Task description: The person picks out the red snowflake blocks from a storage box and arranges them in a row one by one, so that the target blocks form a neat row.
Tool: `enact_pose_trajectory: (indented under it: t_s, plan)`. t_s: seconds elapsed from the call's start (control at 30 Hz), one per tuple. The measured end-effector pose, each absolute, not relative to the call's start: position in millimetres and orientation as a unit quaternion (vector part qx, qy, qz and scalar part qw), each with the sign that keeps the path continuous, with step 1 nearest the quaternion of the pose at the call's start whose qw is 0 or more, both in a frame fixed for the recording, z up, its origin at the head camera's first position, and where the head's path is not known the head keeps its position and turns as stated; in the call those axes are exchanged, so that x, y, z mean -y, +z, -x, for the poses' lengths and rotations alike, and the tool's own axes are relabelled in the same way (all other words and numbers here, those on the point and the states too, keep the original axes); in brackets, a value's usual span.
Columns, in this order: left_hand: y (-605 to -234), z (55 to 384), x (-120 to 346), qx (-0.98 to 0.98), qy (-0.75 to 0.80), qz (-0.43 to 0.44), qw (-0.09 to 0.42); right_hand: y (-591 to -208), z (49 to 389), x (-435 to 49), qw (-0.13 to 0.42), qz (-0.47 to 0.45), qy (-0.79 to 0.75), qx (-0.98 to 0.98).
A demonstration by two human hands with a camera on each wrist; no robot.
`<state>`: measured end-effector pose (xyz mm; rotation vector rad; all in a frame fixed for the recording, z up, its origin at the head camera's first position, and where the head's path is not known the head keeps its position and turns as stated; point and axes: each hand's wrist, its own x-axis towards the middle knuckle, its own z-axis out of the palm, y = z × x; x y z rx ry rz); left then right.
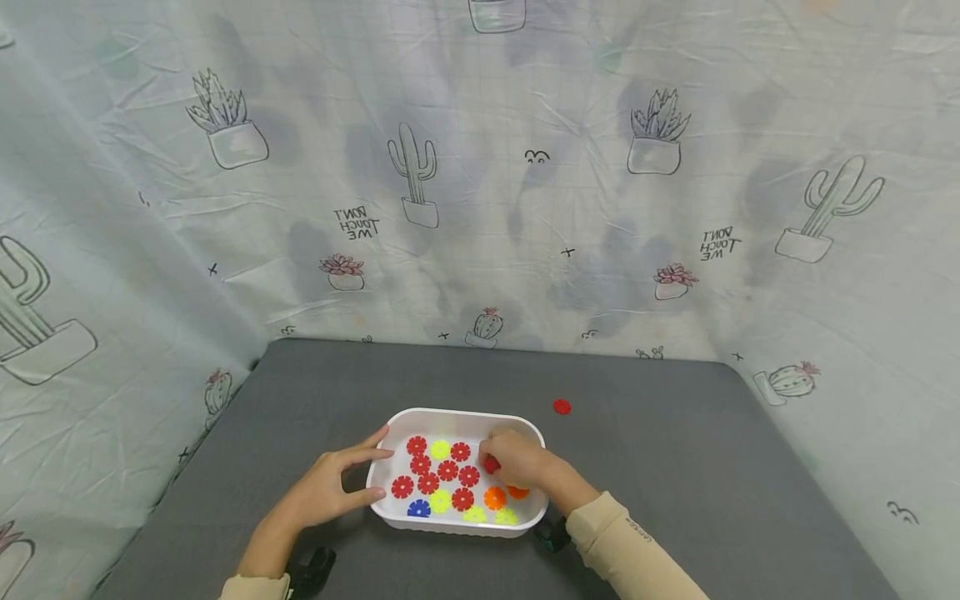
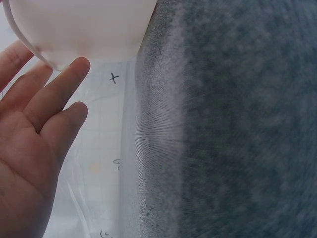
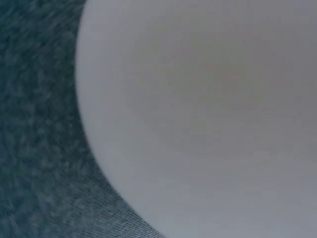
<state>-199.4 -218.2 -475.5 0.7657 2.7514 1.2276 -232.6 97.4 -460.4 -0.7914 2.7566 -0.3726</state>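
Observation:
A white plastic tray holds several flat, notched snowflake discs. Most are red, such as one red disc; among them are yellow discs, an orange disc and a blue disc. My left hand holds the tray's left end, its fingers and thumb spread at the rim. In the left wrist view, fingertips touch the tray's outer wall. Inside the right end, my right hand pinches a red disc with curled fingers. The right wrist view shows only the tray wall and cloth.
One loose red disc lies on the grey table, beyond the tray's right corner. A printed cactus curtain hangs behind the table and along its sides.

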Motion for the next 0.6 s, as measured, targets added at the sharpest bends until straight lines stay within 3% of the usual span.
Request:
enact_pose_trajectory:
  t_s: [0.27, 0.6]
  plan:
    - [-475.9, 198.5, 217.5, -0.885, 0.394, -0.249, 0.011, -458.9, 233.8, -100.0, 0.136, 0.256, -0.202, -0.936]
    - [-474.3, 198.5, 216.2, -0.885, 0.397, -0.242, 0.015, -456.1, 239.7, -103.4, 0.103, 0.267, -0.261, -0.922]
